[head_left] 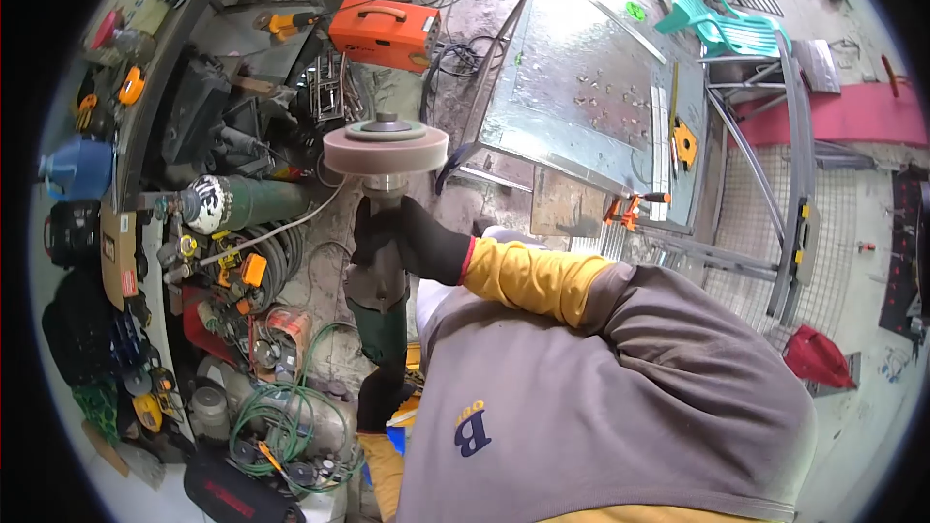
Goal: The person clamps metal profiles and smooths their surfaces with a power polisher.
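Note:
A green and grey power tool point(376, 305) stands upright left of the torso, with a thick pale round wheel point(386, 150) at its upper end. The wheel's edge looks smooth. Near the neck of the tool, just below the wheel, my right hand point(417, 240) in a black glove is closed around the body. My left hand point(383, 395), also black-gloved, is wrapped round the tool's lower end, with its fingers partly hidden. Both sleeves are yellow at the forearm.
An orange machine point(386, 34) sits on the floor ahead. A metal-topped table point(552, 68) holds clamps and strips. Beyond it stands a turquoise chair point(727, 24). On the left are a green cylinder point(257, 203), coiled hoses point(291, 421) and a cluttered shelf point(160, 87).

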`<state>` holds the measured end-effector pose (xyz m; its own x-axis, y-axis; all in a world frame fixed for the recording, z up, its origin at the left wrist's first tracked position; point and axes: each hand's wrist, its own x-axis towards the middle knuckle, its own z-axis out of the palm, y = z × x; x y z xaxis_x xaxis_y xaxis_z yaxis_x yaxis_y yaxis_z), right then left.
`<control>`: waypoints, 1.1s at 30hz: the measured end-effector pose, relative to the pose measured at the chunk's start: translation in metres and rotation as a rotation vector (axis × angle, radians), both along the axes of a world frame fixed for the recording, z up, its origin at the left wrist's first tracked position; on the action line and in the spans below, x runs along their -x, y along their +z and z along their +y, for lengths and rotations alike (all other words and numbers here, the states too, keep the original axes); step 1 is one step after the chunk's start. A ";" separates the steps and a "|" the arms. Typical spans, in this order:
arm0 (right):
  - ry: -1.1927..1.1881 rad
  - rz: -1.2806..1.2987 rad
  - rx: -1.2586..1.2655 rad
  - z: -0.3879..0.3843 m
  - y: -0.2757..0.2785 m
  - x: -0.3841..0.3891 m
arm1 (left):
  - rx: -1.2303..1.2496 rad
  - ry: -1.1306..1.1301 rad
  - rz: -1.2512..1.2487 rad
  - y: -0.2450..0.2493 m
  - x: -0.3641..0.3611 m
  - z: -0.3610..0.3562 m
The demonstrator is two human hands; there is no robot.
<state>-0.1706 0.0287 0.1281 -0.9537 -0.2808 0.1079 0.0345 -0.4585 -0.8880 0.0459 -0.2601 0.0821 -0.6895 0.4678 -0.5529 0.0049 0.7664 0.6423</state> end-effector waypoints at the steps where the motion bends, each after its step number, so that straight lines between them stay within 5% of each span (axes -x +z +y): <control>1: 0.186 -0.559 0.502 0.006 0.012 0.011 | -0.002 -0.022 0.004 -0.002 0.012 -0.006; 2: 0.161 -0.545 0.503 0.011 0.006 0.018 | -0.100 -0.036 -0.019 -0.005 0.029 -0.008; 4: 0.082 -0.070 0.292 0.019 -0.015 0.028 | -0.198 -0.087 -0.044 -0.009 0.061 -0.011; 8: 0.006 -0.134 0.474 0.048 -0.033 0.065 | -0.328 -0.040 -0.379 0.019 0.126 0.008; 10: 0.192 -0.411 0.907 0.084 0.014 0.084 | -0.362 0.059 -0.538 0.023 0.153 0.019; 11: 0.022 -0.083 0.575 0.097 0.049 0.085 | -0.346 0.040 -0.523 0.033 0.168 0.031; 14: -0.041 -0.094 0.830 0.137 0.059 0.115 | 0.004 -0.162 -0.020 0.078 0.209 0.085; 16: -0.297 -0.179 0.752 0.162 0.061 0.131 | 0.033 -0.162 0.183 0.061 0.231 0.108; 18: -0.751 -0.347 0.228 0.195 0.058 0.150 | 0.306 -0.253 0.642 0.057 0.258 0.140; 20: -0.887 -0.325 0.300 0.228 0.040 0.164 | 0.384 -0.295 0.672 0.058 0.290 0.177; 23: -0.981 -0.628 0.244 0.286 0.027 0.172 | 0.377 -0.164 0.627 0.044 0.327 0.224; 26: -1.086 -0.597 0.444 0.332 -0.021 0.183 | 0.276 -0.208 0.620 0.027 0.345 0.270; 30: -0.899 -0.404 0.797 0.395 -0.062 0.183 | 0.277 -0.219 0.476 0.034 0.374 0.328; 33: -0.873 -0.290 0.813 0.425 -0.071 0.185 | 0.239 -0.262 0.465 0.026 0.393 0.351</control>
